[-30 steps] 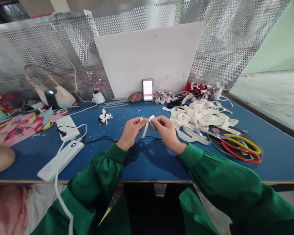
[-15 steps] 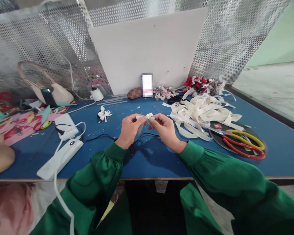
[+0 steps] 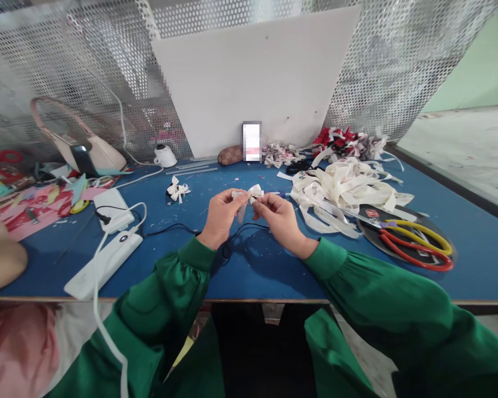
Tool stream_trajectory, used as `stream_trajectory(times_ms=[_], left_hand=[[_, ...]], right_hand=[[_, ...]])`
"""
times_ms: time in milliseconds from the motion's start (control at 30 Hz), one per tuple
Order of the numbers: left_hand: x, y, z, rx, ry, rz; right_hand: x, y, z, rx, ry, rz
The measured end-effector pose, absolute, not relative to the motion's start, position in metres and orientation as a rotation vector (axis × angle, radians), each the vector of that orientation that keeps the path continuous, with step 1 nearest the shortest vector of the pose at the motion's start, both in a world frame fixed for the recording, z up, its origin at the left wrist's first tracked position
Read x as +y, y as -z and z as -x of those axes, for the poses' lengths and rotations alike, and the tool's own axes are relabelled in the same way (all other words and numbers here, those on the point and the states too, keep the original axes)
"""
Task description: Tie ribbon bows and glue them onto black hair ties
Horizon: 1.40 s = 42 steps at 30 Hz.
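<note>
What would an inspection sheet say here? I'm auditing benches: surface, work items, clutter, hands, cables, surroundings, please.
Surface: blue tabletop, small pale scraps scattered on it.
Work items: white ribbon bow between the hands; loose cream ribbon pile to their right.
Clutter: scissors on a dark round pad; handbag at the back left.
Hands: left hand and right hand both pinch the bow.
Cables: white cable over the front edge; black cable across the tabletop.
Surroundings: white board against a perforated screen.
</note>
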<state>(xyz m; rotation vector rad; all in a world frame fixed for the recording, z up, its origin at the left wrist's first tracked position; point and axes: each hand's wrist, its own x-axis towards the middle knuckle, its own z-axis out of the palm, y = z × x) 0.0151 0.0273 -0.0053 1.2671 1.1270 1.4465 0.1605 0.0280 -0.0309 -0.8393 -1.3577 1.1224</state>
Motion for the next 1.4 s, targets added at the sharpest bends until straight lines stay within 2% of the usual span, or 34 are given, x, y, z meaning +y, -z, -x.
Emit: stream_trajectory(times_ms=[1100, 1400], left_hand=[[0.0259, 0.0071, -0.0149, 1.208, -1.476, -1.343], [0.028, 0.0105, -0.0154, 1.129, -1.373, -1.264]], right_hand=[[0.0264, 0.032, -0.1576, -1.414, -1.127, 0.923], [0.028, 0.0347, -0.1586, -1.425, -1.128, 0.926]])
